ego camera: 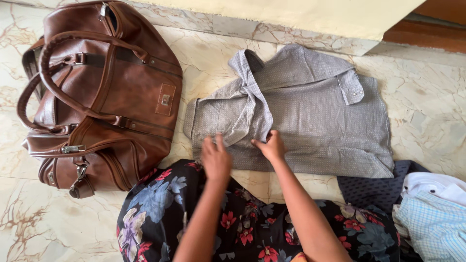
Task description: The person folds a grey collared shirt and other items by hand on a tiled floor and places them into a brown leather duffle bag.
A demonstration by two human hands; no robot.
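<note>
On the marbled floor (48,223) before me lies a grey shirt (310,116), spread flat with its collar toward the wall and one sleeve folded across its left part. Both my hands rest at the near hem of that shirt. My left hand (215,157) lies over the lower left part of the garment, fingers pointing away from me and held loosely together; I cannot tell whether it pinches any cloth. My right hand (272,145) is curled, its fingertips closed on the edge of the folded sleeve, just right of the left hand. To the left of the shirt, close beside it but apart, stands a brown leather bag (104,92) with two looped handles, buckled straps and a zip pocket at its near end. Beneath my forearms shows a dark floral skirt (165,213) covering my lap. At the right edge, near my knee, lies a pile of folded clothes (432,213): a dark blue piece beneath, a white one, and a pale blue checked one on top.
</note>
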